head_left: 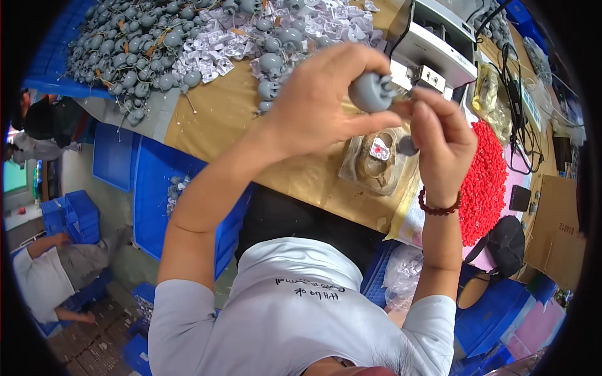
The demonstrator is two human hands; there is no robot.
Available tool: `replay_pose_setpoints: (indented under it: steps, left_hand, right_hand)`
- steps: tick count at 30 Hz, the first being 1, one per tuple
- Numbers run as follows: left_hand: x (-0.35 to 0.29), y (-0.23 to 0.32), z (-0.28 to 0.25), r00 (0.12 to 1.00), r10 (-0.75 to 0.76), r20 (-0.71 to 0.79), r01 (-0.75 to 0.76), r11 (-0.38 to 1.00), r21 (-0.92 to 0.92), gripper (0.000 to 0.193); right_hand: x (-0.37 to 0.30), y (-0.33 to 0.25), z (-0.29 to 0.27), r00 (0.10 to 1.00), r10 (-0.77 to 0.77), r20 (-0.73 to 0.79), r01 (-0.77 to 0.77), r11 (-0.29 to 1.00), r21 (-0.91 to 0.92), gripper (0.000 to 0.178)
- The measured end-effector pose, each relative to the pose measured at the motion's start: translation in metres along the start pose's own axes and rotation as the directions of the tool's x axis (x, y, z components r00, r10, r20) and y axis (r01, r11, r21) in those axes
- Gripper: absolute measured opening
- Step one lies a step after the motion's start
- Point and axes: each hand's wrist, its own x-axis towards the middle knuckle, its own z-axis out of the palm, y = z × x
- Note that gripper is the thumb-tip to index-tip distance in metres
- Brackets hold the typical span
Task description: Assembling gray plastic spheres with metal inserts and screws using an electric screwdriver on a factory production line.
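Operator torso: white short-sleeved shirt [295,313] fills the lower frame, nearest the camera; both forearms rise from it toward the work.
Left hand: left hand [320,103] is raised above the tabletop, grip closed around a grey rounded plastic housing with a stubby neck [371,91], thumb below and fingers wrapped over the top.
Right hand: right hand [442,147], with a dark red bead bracelet [439,208] at the wrist, has its fingertips pinched at the housing's neck; grip closed on a small part too hidden to identify.
Workpiece position: held in the air between both hands, above a tan moulded fixture block [376,164] that carries a small grey round cap [407,146].
Tabletop: brown paper-covered tabletop [219,119] bears a heap of like grey housings with wires [138,50], a spread of pale grey flat moulded pieces [219,50] and a pile of small red plastic rings [486,182].
Surroundings: white boxy machine [433,44] stands behind the hands; blue plastic crates [157,194] stand beside the tabletop; another person in a white shirt [41,276] sits well apart at lower left.
Technique: judged from the hold, keep the housing steady in the left grip, neck turned toward the right fingertips.
Alignment: bring the pinched part square to the neck; press evenly.
Risk: a tilted approach would likely jam or drop the small part.
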Motion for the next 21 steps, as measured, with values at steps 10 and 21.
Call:
replay_pose_setpoints:
  steps: [10, 21]
  left_hand:
    - [-0.039, -0.036, -0.004, 0.927, -0.127, 0.352, 0.08, 0.986, 0.146, 0.042]
    - [-0.039, 0.037, -0.025, 0.982, 0.143, 0.124, -0.141, 0.99, -0.026, 0.044]
  right_hand:
    - [0.001, 0.031, -0.003, 0.971, 0.136, 0.197, -0.009, 0.842, -0.539, 0.015]
    - [-0.008, -0.015, 0.007, 0.958, -0.122, 0.261, 0.219, 0.897, -0.384, 0.016]
